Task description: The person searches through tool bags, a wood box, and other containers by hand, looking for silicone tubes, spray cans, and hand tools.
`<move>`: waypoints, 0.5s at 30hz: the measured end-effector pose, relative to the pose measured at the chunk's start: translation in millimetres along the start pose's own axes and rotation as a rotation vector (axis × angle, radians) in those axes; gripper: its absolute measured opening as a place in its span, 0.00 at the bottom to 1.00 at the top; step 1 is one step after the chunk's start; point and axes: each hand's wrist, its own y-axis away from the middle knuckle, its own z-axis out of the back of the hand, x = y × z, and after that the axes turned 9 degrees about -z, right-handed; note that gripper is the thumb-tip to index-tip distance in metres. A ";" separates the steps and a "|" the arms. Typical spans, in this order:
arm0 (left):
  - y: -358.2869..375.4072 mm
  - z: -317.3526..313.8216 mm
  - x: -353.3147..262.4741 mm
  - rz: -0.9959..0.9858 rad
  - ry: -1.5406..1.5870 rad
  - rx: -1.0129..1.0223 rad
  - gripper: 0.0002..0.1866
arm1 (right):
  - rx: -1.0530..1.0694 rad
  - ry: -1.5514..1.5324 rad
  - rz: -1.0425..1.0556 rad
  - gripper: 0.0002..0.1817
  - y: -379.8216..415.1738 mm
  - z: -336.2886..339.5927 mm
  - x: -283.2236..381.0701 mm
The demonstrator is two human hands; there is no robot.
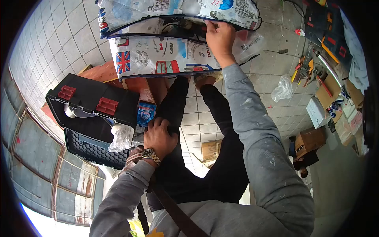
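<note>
A large white printed bag [146,59] with dark blue edging and travel pictures lies in front of me, its top gaping open. My right hand [221,39] pinches the rim at the right part of the opening, thumb and fingers together. Dark items [183,28] inside the bag are too shadowed to name. My left hand [161,136], with a watch [151,155] at the wrist, rests on my left thigh, fingers somewhat spread and holding nothing. Beside it is a blue packet [146,113].
A black toolbox [118,94] with red latches stands open at left, clear plastic [121,138] hanging from it. On the tiled floor at right lie hand tools [304,70], a crumpled plastic bag [282,88] and a cardboard box [310,141]. Another person [306,161] is near that box.
</note>
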 end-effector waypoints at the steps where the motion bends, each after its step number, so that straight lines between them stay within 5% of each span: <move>1: 0.0 0.4 -1.7 0.004 -0.017 0.014 0.17 | -0.046 -0.080 0.041 0.04 5.8 22.8 6.6; 6: 4.8 -7.5 -4.4 -0.011 -0.052 -0.018 0.18 | -0.089 -0.176 0.104 0.10 36.9 113.9 63.3; 15: 9.8 -13.7 -7.7 -0.005 -0.057 0.012 0.17 | -0.048 -0.464 0.172 0.22 69.3 158.3 115.6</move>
